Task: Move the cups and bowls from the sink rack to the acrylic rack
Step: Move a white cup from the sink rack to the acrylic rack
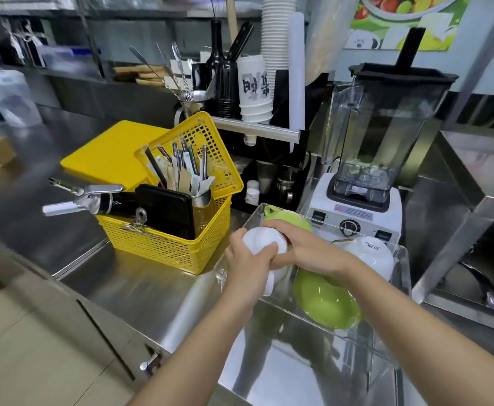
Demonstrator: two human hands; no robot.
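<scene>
Just one view here, a wide-angle head cam looking forward and down over a steel counter [140,288]. It sits close, with both forearms running in from the bottom edge toward the middle. The yellow basket [166,230] is left of centre, the blender [369,159] is upper right, and straight lines bow out toward the edges.

Scene was bright and evenly lit, apparently from overhead; shadows soft. Glare streaked the steel counter [140,291] left of and below the fingers [272,249]. Reflections washed over the acrylic rack [401,276] to their right. Wide-angle distortion bent lines toward the edges. Shelves far above-left of the fingers were blurred; the centre was only slightly soft.
</scene>
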